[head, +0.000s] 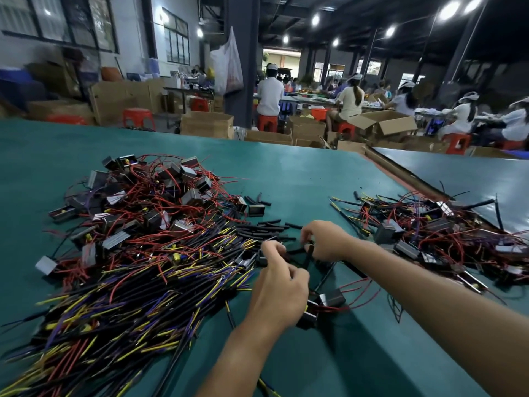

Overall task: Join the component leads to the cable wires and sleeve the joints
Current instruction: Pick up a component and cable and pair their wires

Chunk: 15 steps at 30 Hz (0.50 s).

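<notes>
Black sleeve (294, 250) lies between them — left grip (279, 285) and right grip (323, 242) each pinch one end.

components (148, 202): black-silver boxes, red leads, heaped far left | cables (128, 293): black, yellow/purple ends, fanned near left | sleeves (266, 229): short black tubes, scattered centre | one sleeve (296, 250) is pinched between left hand (282, 285) and right hand (326, 242) | mixed heap (446, 236) of components and cables is piled right
</notes>
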Each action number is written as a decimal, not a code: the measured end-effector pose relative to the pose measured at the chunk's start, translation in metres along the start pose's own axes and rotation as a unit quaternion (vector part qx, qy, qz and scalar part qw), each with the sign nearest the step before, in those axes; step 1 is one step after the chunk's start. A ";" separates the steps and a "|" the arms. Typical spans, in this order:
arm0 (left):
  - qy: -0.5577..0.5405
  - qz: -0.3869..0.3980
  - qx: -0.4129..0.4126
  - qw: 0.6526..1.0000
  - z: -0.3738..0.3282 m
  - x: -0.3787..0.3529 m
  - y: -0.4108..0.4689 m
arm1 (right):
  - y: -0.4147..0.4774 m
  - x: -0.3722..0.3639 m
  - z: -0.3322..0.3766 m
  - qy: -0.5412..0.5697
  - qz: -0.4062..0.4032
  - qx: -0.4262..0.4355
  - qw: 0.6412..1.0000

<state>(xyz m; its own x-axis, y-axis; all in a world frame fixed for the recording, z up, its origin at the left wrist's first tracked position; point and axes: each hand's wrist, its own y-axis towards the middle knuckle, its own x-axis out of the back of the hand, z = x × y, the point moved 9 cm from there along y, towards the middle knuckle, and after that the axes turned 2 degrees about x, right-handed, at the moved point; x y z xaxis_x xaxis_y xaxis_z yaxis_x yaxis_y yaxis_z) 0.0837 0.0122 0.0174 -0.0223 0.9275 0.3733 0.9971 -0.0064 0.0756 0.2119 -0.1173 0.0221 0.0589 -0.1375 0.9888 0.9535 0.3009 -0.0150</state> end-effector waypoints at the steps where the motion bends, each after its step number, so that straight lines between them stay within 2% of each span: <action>1: 0.007 -0.003 0.001 1.000 0.000 0.000 -0.001 | -0.002 0.000 0.000 0.001 -0.007 0.006 1.000; 6: -0.018 -0.003 0.019 1.000 0.008 0.001 0.003 | -0.008 0.006 0.012 0.009 -0.034 0.035 0.999; 9: -0.088 0.015 0.046 0.995 0.009 0.003 0.003 | -0.025 0.022 0.010 0.116 -0.063 0.004 0.991; 12: -0.106 0.018 0.036 0.994 0.004 0.005 0.004 | -0.058 0.041 0.004 0.331 -0.125 -0.018 0.935; 15: -0.127 0.039 0.038 0.990 0.001 -0.001 0.002 | -0.085 0.035 0.010 0.477 -0.128 -0.026 0.869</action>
<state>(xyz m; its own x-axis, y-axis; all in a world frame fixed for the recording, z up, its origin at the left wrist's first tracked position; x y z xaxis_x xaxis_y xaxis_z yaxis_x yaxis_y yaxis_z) 0.0858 0.0119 0.0162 0.0633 0.9896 0.1291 0.9979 -0.0614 -0.0183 0.1300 -0.1379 0.0598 0.0374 -0.9214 0.3869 0.9821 0.1054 0.1559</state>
